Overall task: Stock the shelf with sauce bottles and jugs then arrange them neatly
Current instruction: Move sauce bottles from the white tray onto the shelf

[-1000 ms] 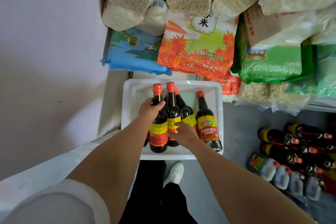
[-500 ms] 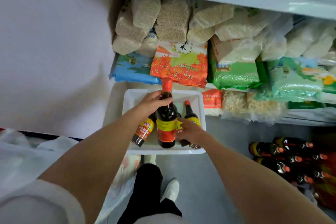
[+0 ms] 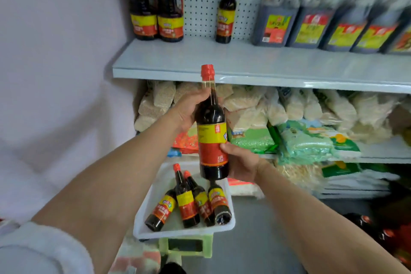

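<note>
Bottle (image 3: 211, 131) of dark sauce, red cap, yellow-and-red label, is held upright in the air in front of the shelf (image 3: 255, 66) edge, above the white tray (image 3: 155, 227); left hand (image 3: 189, 110) grips its shoulder and neck, right hand (image 3: 241, 162) curls round the lower label and base. Four more bottles (image 3: 189, 200) lie in the tray, which sits on a green stool (image 3: 185, 246). On the shelf stand two tall jugs (image 3: 156, 4) at left, one slim bottle (image 3: 225, 6) near the middle and a blurred row of square jugs (image 3: 329, 24) at right.
</note>
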A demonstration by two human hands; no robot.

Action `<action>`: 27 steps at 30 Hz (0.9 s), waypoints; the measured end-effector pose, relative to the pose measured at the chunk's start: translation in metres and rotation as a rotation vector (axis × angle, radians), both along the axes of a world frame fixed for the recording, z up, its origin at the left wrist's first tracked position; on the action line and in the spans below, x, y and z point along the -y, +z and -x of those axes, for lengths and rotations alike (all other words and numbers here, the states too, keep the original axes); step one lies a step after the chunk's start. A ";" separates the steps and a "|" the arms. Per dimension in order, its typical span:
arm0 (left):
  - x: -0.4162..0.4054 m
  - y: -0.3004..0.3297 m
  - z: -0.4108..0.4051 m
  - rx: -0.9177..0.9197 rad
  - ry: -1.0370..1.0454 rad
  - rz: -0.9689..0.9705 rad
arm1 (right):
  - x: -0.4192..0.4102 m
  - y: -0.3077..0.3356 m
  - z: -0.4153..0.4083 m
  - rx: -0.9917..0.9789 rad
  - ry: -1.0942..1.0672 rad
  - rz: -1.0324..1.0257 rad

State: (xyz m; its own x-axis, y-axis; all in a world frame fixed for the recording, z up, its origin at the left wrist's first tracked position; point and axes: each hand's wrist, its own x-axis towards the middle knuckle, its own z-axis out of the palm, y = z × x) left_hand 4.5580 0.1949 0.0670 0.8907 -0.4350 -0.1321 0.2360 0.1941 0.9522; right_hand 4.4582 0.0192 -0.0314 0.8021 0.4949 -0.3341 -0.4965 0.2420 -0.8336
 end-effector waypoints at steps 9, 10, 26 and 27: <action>0.031 0.045 0.009 0.124 -0.038 -0.342 | -0.005 0.083 -0.045 0.282 -0.493 -0.080; 0.035 0.047 0.003 0.150 -0.046 -0.346 | -0.005 0.090 -0.053 0.307 -0.541 -0.074; 0.077 0.065 -0.179 0.308 -0.059 -0.233 | 0.058 0.138 -0.203 0.660 -0.625 0.368; 0.079 0.062 -0.191 0.302 -0.062 -0.244 | 0.062 0.136 -0.212 0.653 -0.626 0.394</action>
State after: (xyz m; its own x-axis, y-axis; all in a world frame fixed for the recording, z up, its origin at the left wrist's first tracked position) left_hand 4.7487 0.1155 0.1288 0.8782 -0.4776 0.0259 -0.0577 -0.0521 0.9970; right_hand 4.6707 -0.0429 0.1050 0.9668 -0.1335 0.2178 0.2129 -0.0498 -0.9758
